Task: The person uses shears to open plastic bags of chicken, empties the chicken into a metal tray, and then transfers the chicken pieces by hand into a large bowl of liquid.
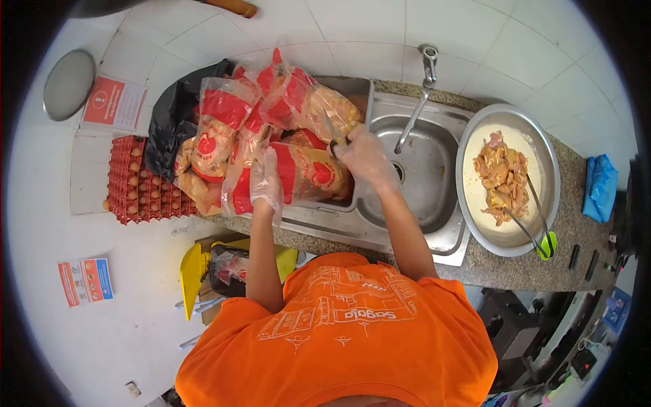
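Note:
My left hand (pixel 266 182), in a clear plastic glove, grips the left part of a red-and-clear plastic bag (pixel 308 175) of raw chicken. My right hand (pixel 366 161), gloved too, is closed around scissors (pixel 332 136) with black and yellow on the handle; their blade points up and left, over the bags. The fingers partly hide the handle. More chicken bags (pixel 220 129) are heaped behind and left of my hands, some over a grey tub (pixel 363 102).
A steel sink (pixel 441 183) with a tap (pixel 417 108) lies to the right. Beyond it stands a large metal bowl (pixel 468 200) with chicken pieces (pixel 502 173) in pale batter and tongs (pixel 539 203). Red egg trays (pixel 125 180) and a black bag (pixel 166 129) are at left.

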Demonstrator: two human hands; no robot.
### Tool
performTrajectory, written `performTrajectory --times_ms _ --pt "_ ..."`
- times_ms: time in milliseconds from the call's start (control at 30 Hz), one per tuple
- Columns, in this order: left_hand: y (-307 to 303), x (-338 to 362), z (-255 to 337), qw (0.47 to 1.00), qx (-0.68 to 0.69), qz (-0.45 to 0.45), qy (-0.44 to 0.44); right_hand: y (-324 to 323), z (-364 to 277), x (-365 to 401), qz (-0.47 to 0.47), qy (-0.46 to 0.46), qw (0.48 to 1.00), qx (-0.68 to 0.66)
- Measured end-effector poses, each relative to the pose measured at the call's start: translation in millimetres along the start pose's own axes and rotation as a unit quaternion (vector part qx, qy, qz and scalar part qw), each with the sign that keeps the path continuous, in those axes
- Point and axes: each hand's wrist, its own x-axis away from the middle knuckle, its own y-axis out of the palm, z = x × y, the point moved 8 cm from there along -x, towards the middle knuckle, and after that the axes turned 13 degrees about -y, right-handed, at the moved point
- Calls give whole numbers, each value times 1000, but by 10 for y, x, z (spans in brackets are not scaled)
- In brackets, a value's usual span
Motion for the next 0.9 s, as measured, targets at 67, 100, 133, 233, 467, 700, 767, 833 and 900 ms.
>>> performTrajectory --times_ms 67,100,133,233,467,700,767,833,900 --pt "-66 60 28 999 -24 10 25 58 -95 -265 -7 -32 999 26" --pt "-143 79 23 999 -36 19 33 122 -130 -301 -16 -44 999 26" --pt "-224 -30 -182 999 0 23 38 175 -167 -330 -23 -68 997 29" --pt "-500 -189 -542 997 -23 66 -11 238 -400 -106 -76 -55 993 -77" --pt "-689 -257 -782 993 74 38 -79 404 -485 1207 -342 -55 936 -65" --pt "-547 -121 -553 988 112 -5 -104 1684 -80 1827 -382 -255 861 220" --pt "-456 -45 -386 991 94 -40 -83 1727 -215 1847 -388 -335 830 221" --pt "-437 -38 -167 997 72 -39 -13 1371 -798 1615 -413 -306 827 228" --pt "-269 -258 -226 995 27 -82 41 1065 -1148 1242 -322 -338 843 269"
